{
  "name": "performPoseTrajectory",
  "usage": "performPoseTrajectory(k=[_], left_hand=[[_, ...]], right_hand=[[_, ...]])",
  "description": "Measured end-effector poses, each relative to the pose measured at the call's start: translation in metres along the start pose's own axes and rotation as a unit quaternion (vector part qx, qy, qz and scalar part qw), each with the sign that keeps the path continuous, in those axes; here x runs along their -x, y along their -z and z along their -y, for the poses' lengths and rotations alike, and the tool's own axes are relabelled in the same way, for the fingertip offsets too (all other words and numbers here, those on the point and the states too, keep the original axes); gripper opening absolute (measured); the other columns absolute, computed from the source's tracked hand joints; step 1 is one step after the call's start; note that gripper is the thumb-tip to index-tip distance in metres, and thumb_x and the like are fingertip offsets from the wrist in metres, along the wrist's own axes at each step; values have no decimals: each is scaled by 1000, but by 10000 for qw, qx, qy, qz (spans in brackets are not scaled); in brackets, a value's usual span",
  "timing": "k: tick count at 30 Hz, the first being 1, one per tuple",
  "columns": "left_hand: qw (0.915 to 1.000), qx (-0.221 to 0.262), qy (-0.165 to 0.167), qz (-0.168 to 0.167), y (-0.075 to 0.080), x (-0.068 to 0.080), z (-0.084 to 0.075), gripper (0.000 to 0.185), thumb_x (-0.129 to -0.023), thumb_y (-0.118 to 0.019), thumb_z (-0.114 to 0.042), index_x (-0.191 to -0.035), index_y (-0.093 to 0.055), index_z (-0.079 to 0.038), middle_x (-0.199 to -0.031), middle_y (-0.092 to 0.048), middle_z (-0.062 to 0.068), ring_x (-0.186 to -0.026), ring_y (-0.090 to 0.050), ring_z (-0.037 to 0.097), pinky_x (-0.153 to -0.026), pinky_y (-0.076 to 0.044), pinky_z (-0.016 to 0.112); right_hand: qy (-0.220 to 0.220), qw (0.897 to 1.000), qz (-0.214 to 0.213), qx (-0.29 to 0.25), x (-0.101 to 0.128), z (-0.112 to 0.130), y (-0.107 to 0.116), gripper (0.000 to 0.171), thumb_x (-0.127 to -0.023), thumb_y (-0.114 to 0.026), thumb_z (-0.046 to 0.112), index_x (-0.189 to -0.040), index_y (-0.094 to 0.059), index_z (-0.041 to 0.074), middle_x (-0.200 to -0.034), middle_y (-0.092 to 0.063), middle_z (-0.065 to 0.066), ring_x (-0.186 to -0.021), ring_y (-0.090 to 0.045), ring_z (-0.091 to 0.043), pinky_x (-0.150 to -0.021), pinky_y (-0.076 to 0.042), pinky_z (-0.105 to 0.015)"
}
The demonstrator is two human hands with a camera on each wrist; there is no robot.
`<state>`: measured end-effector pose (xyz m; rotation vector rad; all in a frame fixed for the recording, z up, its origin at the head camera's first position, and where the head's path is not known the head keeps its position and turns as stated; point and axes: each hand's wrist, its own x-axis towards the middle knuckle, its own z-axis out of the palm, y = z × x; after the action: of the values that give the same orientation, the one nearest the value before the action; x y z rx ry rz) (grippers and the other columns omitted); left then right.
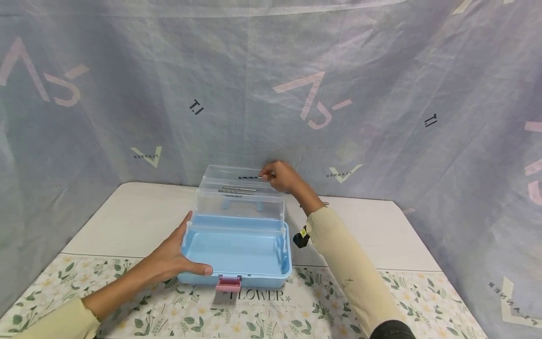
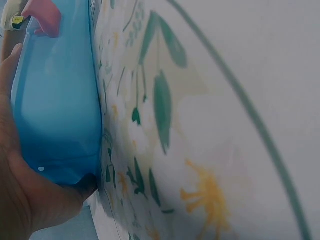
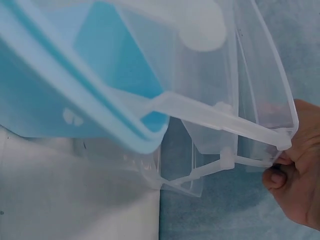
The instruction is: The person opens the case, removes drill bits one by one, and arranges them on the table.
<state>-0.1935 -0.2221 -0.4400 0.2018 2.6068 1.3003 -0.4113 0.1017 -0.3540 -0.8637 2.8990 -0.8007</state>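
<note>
A light-blue storage box with a pink latch stands open, its clear tiered trays raised at the back. My left hand grips the box's left front corner, thumb along the front rim and fingers along the left side. At the top tray, my right hand pinches the end of a dark spiral drill bit. More drill bits lie in the tray below it. In the right wrist view the trays hide the bit and part of the fingers.
Thin metal rods lie on the white table surface, partly behind my right forearm. A flower-print cloth covers the table's front. Right behind the box hangs a grey-blue curtain. White hinge arms link the trays to the box.
</note>
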Motion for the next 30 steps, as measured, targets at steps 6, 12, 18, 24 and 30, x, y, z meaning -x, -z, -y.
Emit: performPoseTrajectory(k=[6, 12, 18, 24, 30], left_hand=[[10000, -26, -12, -59, -1, 0, 2, 169, -73, -107, -51, -180, 22, -29, -187, 1, 35, -168, -11, 68, -121, -35, 89], [10000, -18, -15, -60, -2, 0, 2, 169, -73, -107, -50, -180, 22, -29, -187, 1, 34, -169, -11, 67, -120, -35, 89], [10000, 10, -7, -25, -2, -1, 1, 169, -73, -107, -50, -180, 22, -30, -187, 2, 34, -169, -10, 67, -120, -35, 89], [10000, 76, -27, -20, -1, -1, 2, 169, -74, -107, -48, -180, 22, -29, -187, 2, 34, -169, -10, 67, -120, -36, 89], [10000, 49, -9, -2, 0, 0, 1, 169, -74, -107, -49, -180, 22, -28, -187, 3, 34, -168, -9, 68, -119, -36, 89]], right_hand=[[81, 9994, 67, -328, 1, -4, 1, 25, -115, -60, 4, -129, -80, -2, -130, -80, -18, -109, -72, -25, -95, -61, -38], [153, 9990, 90, -417, 5, -9, 7, 28, -119, -60, 15, -134, -79, 1, -132, -80, -17, -93, -66, -21, -86, -57, -36], [220, 9989, 96, -397, 8, -15, 12, 30, -119, -60, 21, -135, -79, 3, -129, -79, -15, -83, -57, -18, -82, -53, -35], [293, 9980, 149, -546, 14, -18, 16, 29, -119, -60, 22, -133, -79, 5, -125, -78, -13, -80, -53, -18, -79, -50, -35], [333, 9975, 152, -600, 17, -21, 18, 25, -119, -61, 24, -118, -79, 6, -118, -76, -12, -79, -51, -17, -78, -48, -35]])
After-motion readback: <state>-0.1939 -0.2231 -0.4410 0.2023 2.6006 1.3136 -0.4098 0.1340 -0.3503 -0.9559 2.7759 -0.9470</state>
